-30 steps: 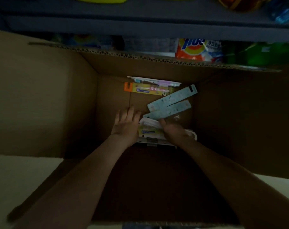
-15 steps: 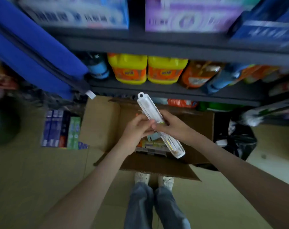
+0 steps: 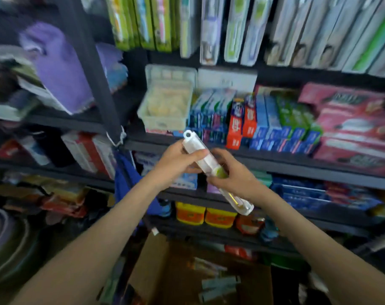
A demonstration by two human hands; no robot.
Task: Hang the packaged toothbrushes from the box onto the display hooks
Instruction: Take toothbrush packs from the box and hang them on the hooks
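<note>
**A:** Where is the pack?

**B:** The pack (image 3: 213,166) is up in the air in front of the shelves. It is tilted, with its round hang hole at the upper left end and its clear end down to the right.

**A:** And the hands?

**B:** Both are on it. The left hand (image 3: 176,164) is wrapped round the upper part, with the thumb laid across the front just below the hole. The right hand (image 3: 233,175) grips the middle from the right, fingers curled round it beside a green patch. The pack's lower end sticks out past that hand.

**A:** What is above the pack?

**B:** Well above it hangs a row of toothbrushes (image 3: 209,29), side by side and blurred. Just above and behind the pack sits a white basket (image 3: 167,100). Up and to the right of the pack stand toothpaste cartons (image 3: 253,119), red, blue, green and pink.

**A:** Below it?

**B:** Just under the pack's lower end are two yellow jugs (image 3: 207,215) on a shelf. Well below the pack is the open box (image 3: 156,271), with a few loose packs (image 3: 218,285) lying inside.

**A:** Anything to the left?

**B:** A purple cloth (image 3: 59,67), well up and to the left of the pack
</note>
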